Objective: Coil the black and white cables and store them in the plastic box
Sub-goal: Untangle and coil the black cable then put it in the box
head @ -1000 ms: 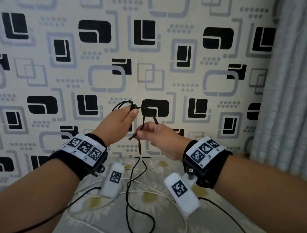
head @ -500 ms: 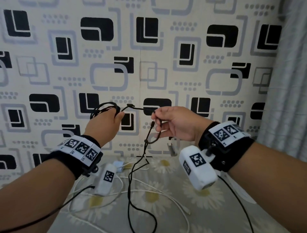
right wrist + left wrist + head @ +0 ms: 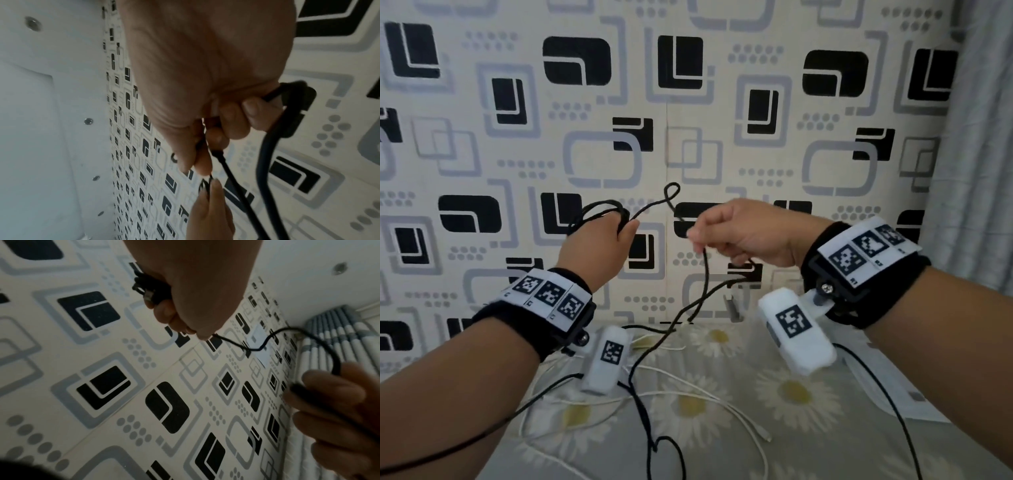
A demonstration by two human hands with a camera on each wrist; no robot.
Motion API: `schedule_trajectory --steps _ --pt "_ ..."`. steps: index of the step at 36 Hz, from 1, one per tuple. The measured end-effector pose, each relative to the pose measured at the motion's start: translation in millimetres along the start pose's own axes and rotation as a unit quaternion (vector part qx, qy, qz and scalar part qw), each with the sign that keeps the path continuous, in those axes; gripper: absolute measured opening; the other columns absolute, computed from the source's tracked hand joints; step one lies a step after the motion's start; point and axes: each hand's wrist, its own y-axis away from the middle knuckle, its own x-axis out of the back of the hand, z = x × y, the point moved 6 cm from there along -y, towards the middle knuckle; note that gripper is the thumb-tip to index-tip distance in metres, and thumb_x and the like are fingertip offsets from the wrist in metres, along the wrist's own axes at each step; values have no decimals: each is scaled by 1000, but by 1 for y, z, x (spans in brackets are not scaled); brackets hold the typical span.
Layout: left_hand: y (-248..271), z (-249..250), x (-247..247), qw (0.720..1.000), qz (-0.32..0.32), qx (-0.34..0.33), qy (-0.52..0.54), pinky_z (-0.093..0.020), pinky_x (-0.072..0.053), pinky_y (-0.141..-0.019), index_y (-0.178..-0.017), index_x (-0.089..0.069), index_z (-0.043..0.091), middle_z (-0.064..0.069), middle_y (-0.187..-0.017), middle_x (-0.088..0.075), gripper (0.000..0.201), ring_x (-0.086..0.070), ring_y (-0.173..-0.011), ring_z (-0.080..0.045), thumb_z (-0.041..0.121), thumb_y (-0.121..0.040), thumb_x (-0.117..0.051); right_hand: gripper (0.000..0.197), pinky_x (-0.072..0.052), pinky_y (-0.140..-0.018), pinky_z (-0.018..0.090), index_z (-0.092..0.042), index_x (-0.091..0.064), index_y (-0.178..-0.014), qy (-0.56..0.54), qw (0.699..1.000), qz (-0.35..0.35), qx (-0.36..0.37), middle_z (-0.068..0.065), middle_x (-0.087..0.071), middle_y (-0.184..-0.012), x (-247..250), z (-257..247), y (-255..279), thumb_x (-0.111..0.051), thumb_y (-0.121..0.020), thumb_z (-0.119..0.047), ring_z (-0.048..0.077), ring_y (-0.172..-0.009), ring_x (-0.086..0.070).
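Both hands are raised in front of the patterned wall with the black cable [image 3: 705,274] strung between them. My left hand [image 3: 602,245] grips a small bundle of black loops [image 3: 599,210], also seen in the left wrist view as loops [image 3: 148,287] in the fist. My right hand [image 3: 739,233] pinches the same cable [image 3: 224,164] further along; a slack curl [image 3: 671,192] rises between the hands. The rest of the black cable hangs down onto the bed. The white cable [image 3: 709,401] lies loose on the flowered sheet below. The plastic box is not in view.
The flowered bed sheet [image 3: 794,394] runs along the patterned wall [image 3: 688,102]. A grey curtain [image 3: 976,171] hangs at the right. A white flat sheet-like thing [image 3: 893,387] lies at the right on the bed. Thin black leads [image 3: 887,394] trail from my wrist cameras.
My right hand has moved right and up, away from the left hand, drawing out a length of black cable. The left hand has kept its bundle of loops and risen slightly.
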Motion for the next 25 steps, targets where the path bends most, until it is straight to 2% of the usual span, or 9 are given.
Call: schedule_trajectory --steps 4,6,9,11,16,19,21,23,25 --pt "6 -9 0 1000 -28 2 -4 -33 -30 -53 -72 -37 20 0 -65 -49 38 -46 -58 -15 42 -102 -30 12 -41 -62 23 -18 -70 -80 23 990 140 16 -9 -66 -73 39 0 4 -65 -90 -24 5 -63 -48" --pt "9 -9 1 999 -39 -12 5 -32 -28 -51 -70 -36 21 0 -64 -49 38 -46 -57 -14 42 -102 -31 9 -43 -65 23 -18 -71 -84 66 973 222 17 -2 -67 -83 60 2 7 -68 -89 -24 5 -71 -53" --pt "12 -6 3 996 -65 -18 62 -31 -30 -53 -71 -41 17 0 -64 -50 40 -47 -57 -15 41 -102 -34 9 -35 -54 21 -17 -72 -85 154 938 311 16 -7 -52 -63 81 8 12 -72 -85 -26 0 -49 -46" --pt "15 -3 6 983 -82 -12 162 -30 -32 -55 -74 -44 10 2 -62 -48 41 -44 -55 -14 40 -101 -38 11 -40 -53 25 -18 -73 -83 188 936 298 -9 -4 -55 -62 81 17 10 -74 -83 -29 4 -50 -48" --pt "17 10 24 955 -56 -16 289 -20 -30 -50 -68 -40 15 10 -54 -40 39 -34 -44 -3 37 -101 -42 11 -50 -72 28 -17 -72 -93 195 956 213 -54 -4 -66 -68 59 47 0 -70 -87 -27 8 -60 -61" --pt "15 21 28 967 -50 -29 247 -26 -32 -53 -71 -42 11 2 -59 -43 40 -38 -51 -11 36 -101 -40 29 -48 -71 23 -24 -61 -119 150 981 82 -88 -8 -71 -90 34 62 -4 -64 -91 -18 -1 -80 -64" --pt "12 22 28 984 -40 -28 174 -30 -32 -54 -72 -42 8 -2 -62 -45 41 -42 -55 -17 36 -102 -38 46 -44 -84 20 -27 -48 -136 138 984 -4 -108 -10 -68 -111 22 68 -5 -62 -93 -19 3 -102 -60" --pt "8 16 25 992 -30 -15 122 -30 -30 -53 -70 -41 11 -2 -63 -46 41 -44 -58 -17 35 -103 -36 44 -43 -99 30 -32 -46 -137 146 982 -21 -114 -11 -66 -117 23 67 -5 -58 -95 -22 9 -114 -57" --pt "6 5 19 995 -31 11 91 -32 -29 -54 -68 -40 13 -4 -64 -48 41 -46 -59 -17 35 -103 -35 34 -44 -102 35 -34 -52 -129 145 984 -5 -107 -13 -68 -115 33 62 -3 -56 -96 -26 7 -113 -59"
